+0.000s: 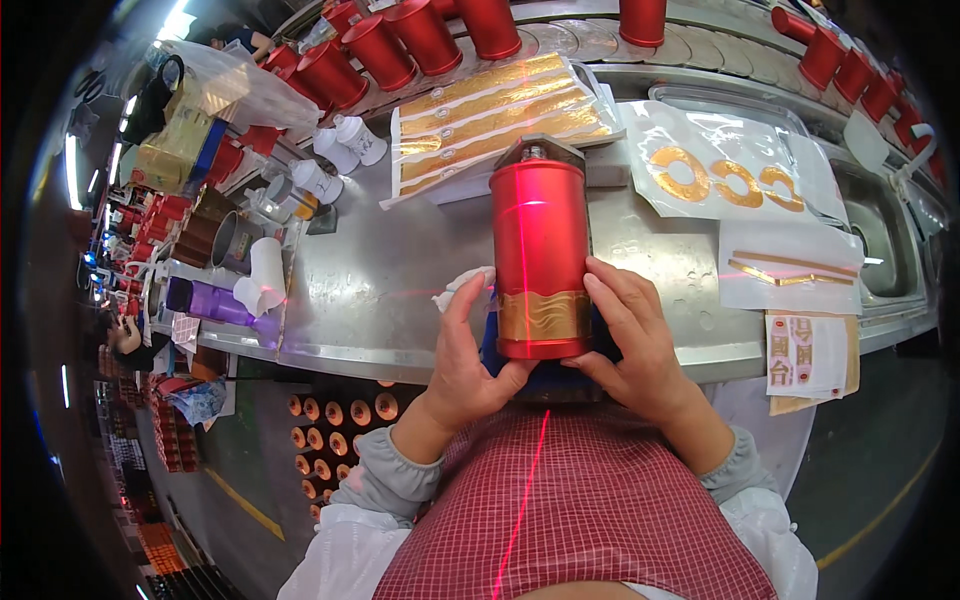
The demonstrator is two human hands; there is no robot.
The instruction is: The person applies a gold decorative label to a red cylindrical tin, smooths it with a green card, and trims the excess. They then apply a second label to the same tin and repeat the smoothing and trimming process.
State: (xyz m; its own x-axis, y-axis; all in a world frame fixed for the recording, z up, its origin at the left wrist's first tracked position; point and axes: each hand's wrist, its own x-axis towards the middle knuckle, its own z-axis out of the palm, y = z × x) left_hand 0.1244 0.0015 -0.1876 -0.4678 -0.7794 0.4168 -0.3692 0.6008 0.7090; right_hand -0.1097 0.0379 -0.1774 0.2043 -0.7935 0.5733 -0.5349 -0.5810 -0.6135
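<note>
Since this red bottle [540, 255] feels glossy and slippery, my left hand [468, 355] and right hand [635, 335] clamp its gold band [544, 315] at the steel bench's [390, 270] near edge.

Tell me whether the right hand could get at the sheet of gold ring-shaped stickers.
Probably yes: the right hand rests on the red cylindrical bottle, and only bare metal table lies between it and the sticker sheet.

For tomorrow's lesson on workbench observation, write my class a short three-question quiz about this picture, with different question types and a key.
1. True or false: both hands touch the red bottle.
2. The gold band sits near which end of the bottle: A) the end nearest the person, B) the far end?
3. What thin red line runs along the bottle?

Key
1. True: left hand and right hand flank it.
2. A: gold band.
3. A laser line.
</note>
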